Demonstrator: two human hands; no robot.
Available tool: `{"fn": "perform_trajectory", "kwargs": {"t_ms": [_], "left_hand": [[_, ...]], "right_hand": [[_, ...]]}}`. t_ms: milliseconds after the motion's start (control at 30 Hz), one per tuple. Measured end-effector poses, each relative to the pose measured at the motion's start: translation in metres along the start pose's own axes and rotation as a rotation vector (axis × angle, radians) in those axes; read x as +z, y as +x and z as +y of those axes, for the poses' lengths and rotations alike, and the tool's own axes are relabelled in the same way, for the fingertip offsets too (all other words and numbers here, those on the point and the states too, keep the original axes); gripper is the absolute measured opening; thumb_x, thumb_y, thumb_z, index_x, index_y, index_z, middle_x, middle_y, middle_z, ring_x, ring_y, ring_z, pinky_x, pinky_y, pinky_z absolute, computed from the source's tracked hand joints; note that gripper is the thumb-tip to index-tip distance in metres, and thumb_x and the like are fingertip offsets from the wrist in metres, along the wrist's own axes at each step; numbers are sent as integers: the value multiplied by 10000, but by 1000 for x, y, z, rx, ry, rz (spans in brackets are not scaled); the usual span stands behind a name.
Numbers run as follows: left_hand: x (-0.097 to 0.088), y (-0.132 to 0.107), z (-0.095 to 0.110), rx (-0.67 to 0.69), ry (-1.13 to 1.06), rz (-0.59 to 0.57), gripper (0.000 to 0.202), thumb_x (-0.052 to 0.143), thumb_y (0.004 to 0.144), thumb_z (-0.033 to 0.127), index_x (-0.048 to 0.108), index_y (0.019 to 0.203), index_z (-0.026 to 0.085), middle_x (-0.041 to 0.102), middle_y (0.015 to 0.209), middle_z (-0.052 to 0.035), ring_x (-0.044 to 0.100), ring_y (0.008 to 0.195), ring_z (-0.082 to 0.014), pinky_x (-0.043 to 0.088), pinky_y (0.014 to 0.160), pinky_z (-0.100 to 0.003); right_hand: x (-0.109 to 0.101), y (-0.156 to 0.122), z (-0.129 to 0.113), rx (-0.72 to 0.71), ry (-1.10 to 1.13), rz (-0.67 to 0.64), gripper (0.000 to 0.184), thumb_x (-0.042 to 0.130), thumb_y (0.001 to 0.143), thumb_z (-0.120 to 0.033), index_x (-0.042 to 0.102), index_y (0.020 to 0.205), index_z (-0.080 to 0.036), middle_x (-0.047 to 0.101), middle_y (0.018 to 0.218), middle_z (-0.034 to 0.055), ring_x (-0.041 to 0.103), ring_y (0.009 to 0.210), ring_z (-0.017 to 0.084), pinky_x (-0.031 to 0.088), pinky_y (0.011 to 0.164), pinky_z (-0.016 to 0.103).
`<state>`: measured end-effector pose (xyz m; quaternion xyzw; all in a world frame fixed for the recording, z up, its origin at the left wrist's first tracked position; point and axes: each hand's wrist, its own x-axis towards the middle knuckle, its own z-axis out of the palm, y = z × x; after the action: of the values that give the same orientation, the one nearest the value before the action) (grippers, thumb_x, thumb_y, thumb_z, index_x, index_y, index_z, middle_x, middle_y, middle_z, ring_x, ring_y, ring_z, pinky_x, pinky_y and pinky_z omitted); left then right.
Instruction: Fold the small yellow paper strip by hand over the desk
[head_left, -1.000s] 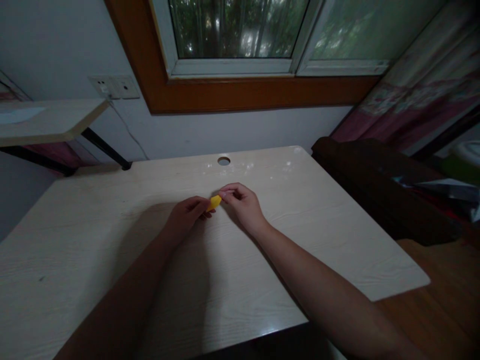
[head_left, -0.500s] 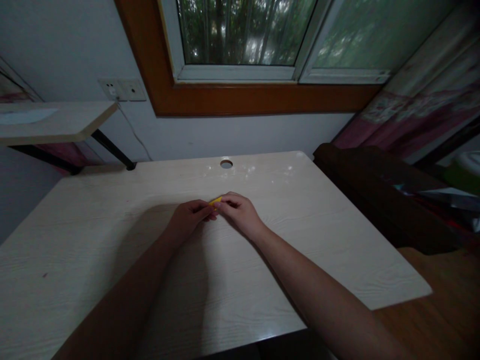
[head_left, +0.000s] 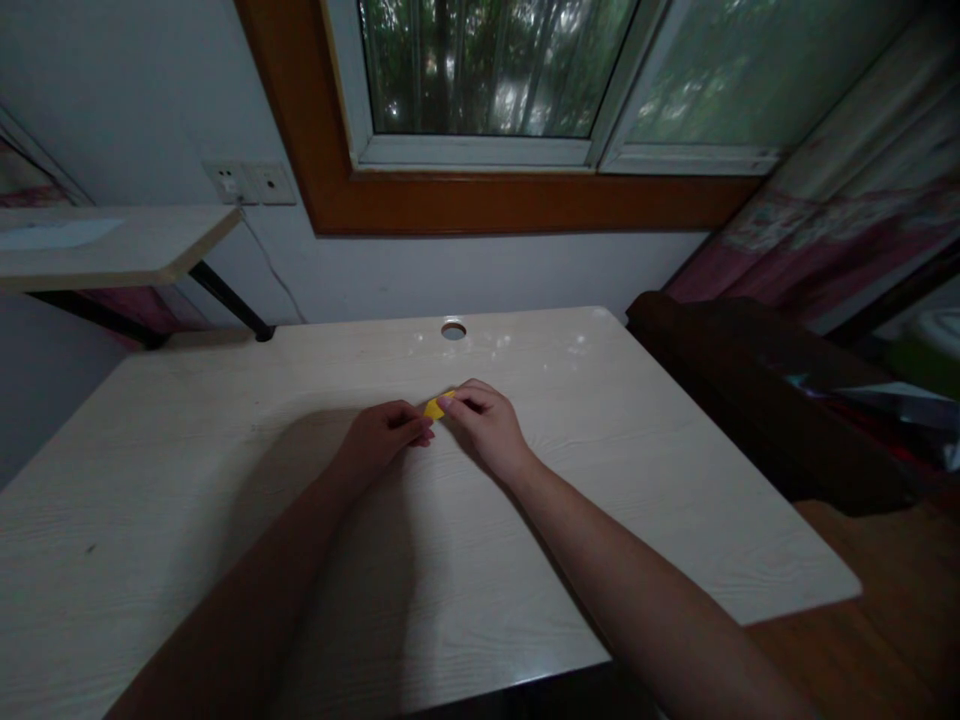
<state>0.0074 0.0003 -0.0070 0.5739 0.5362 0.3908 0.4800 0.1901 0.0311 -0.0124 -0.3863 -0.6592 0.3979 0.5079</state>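
A small yellow piece (head_left: 434,409), thin and folded-looking like paper, shows between my two hands above the middle of the desk (head_left: 645,460). My left hand (head_left: 384,436) pinches its left end between thumb and fingers. On the other side, my right hand (head_left: 486,425) has thumb and forefinger closed on its upper right end. The fingertips hide parts of the piece, so its full shape cannot be made out. Both hands are low, close to the desktop.
A raised shelf (head_left: 150,262) on black legs stands at the back left. Near the desk's far edge is a round cable hole (head_left: 454,331). Wall sockets (head_left: 251,184) with a white cable are behind. Dark furniture (head_left: 735,390) stands beyond the right edge, below a curtain (head_left: 840,190).
My right hand has shifted slightly right, away from the left one. More of the yellow piece shows between the fingers. My left hand has hardly moved.
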Motion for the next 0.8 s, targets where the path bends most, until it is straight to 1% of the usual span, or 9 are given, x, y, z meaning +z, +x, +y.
{"fn": "perform_trajectory", "kwargs": {"t_ms": [200, 333, 433, 567, 667, 800], "left_hand": [[-1, 1, -3, 53, 20, 29, 276, 692, 751, 456, 640, 739, 186, 697, 712, -20, 640, 665, -155, 510, 668, -278], [-3, 1, -3, 102, 75, 63, 259, 695, 752, 436, 622, 753, 188, 664, 707, 1, 612, 662, -146, 480, 637, -260], [-4, 1, 0, 103, 16, 40, 238, 712, 744, 404, 622, 792, 189, 673, 750, -2, 618, 686, -144, 495, 661, -267], [-5, 1, 4, 58, -96, 10, 241, 707, 758, 398, 655, 865, 188, 703, 777, -19, 649, 724, -155, 524, 712, -293], [-6, 1, 4, 34, -130, 29, 260, 703, 764, 414, 681, 872, 178, 717, 798, -38, 666, 752, -166, 538, 748, -311], [-8, 3, -2, 62, -138, 83, 273, 701, 767, 430, 693, 871, 177, 723, 795, -39, 676, 760, -170, 549, 760, -316]], "right_hand": [[-1, 1, -2, 36, 16, 18, 184, 676, 821, -372, 721, 718, -226, 612, 753, 23, 570, 732, 161, 435, 679, 299], [-1, 3, -1, 83, 79, -9, 191, 678, 818, -362, 716, 707, -211, 611, 753, 23, 572, 733, 158, 440, 695, 295], [-1, 4, -1, 104, 108, -26, 214, 665, 827, -377, 716, 710, -205, 603, 742, 21, 572, 732, 155, 446, 703, 294], [-1, 4, 0, 115, 150, -30, 201, 669, 824, -387, 736, 759, -209, 609, 758, 21, 575, 728, 151, 455, 699, 290], [-2, 3, 2, 108, 204, -61, 169, 689, 813, -376, 758, 832, -223, 631, 797, 27, 594, 756, 156, 475, 721, 301], [-1, 4, 3, 57, 218, -99, 131, 721, 795, -335, 769, 876, -244, 675, 898, 48, 625, 878, 179, 489, 830, 337]]}}
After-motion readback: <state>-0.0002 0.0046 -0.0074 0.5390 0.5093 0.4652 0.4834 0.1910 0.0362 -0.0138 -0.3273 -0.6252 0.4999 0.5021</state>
